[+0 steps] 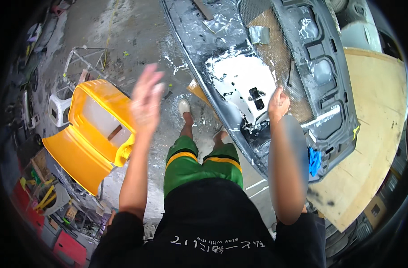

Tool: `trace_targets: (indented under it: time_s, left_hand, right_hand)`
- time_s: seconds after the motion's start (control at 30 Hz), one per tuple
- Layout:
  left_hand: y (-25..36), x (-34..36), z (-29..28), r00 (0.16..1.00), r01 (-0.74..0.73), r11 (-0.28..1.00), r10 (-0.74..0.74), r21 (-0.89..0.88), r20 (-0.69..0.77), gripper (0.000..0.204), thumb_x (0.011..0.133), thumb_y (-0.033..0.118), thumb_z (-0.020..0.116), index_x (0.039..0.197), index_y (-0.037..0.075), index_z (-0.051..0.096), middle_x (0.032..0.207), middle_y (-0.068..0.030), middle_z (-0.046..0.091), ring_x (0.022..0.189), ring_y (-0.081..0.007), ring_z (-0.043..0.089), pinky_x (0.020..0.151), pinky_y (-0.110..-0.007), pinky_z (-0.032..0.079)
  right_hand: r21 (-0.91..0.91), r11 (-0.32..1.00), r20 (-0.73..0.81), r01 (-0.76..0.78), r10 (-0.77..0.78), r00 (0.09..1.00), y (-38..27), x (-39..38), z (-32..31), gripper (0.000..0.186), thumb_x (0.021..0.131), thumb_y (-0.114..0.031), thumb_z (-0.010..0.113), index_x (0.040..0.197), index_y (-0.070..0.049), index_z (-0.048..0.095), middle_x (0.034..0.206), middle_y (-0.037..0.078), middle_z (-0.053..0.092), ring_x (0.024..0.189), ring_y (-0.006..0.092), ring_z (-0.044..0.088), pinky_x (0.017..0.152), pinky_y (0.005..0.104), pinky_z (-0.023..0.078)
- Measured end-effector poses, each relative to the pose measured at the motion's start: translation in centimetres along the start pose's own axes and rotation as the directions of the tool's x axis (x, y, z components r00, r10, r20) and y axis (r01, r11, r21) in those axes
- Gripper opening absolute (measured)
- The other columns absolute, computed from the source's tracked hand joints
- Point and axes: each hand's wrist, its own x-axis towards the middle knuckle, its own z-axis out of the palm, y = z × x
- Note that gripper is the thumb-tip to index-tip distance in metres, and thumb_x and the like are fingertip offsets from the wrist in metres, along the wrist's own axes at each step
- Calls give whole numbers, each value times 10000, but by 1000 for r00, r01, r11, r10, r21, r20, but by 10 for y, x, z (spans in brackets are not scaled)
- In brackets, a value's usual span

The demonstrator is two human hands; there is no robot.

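Observation:
A large dark vehicle panel (186,31), probably a hood, lies at a slant on my right. A white coated patch (239,73) covers part of it, with a small black fitting (256,98) on the patch. My right hand (279,103) is over the patch's right edge, beside the mesh (302,105). Its fingers are curled in, and whatever they hold is hidden. My left hand (147,100) is raised in the air, blurred, with fingers stretched out and nothing visible in it. Close to its left stands a yellow molded shell (94,89) with a large opening.
A pale wooden board (373,111) extends beyond the panel on the right. A blue crumpled cloth or glove (314,161) lies at the panel's near edge. At left are a metal frame (85,56), a white stool (59,109) and cluttered tools. My feet stand on stained concrete (137,27).

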Motion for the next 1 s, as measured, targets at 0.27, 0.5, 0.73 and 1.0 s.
trace_targets:
  time_s: [0.27,0.5,0.73,1.0]
  left_hand:
    - [-19,-18,190,920,-327,941,297,83,257,417,1002,3,551,1409,70,610,1409,-172,634,1346,-355,578,1126,-480,463]
    - [-16,-10,199,950,-285,955,268,86,162,282,1009,-1,543,1246,46,687,1236,-193,713,1179,-370,681,1038,-441,509]
    - [26,-73,162,994,-5,993,-7,-118,-105,271,1041,55,551,1261,8,701,1321,-188,694,1225,-293,677,1047,-379,511]
    - [3,-95,243,974,-152,972,178,180,-137,362,1000,54,596,1351,-27,631,1457,-198,593,1404,-355,527,1175,-475,382]
  right_hand:
    - [-67,996,3,55,-54,999,4,2,-1,701,996,-544,403,903,36,786,908,322,715,915,515,683,902,561,505]
    - [-53,996,15,69,-69,998,3,0,-1,701,1001,-538,393,918,31,793,936,314,721,918,497,691,901,561,514]
    - [-33,997,25,71,-70,997,2,1,-5,705,1003,-552,382,964,19,794,956,313,726,950,496,691,905,577,508]
    - [11,993,18,114,-114,993,5,-3,-5,706,999,-552,380,940,18,792,928,314,724,929,508,688,883,587,508]
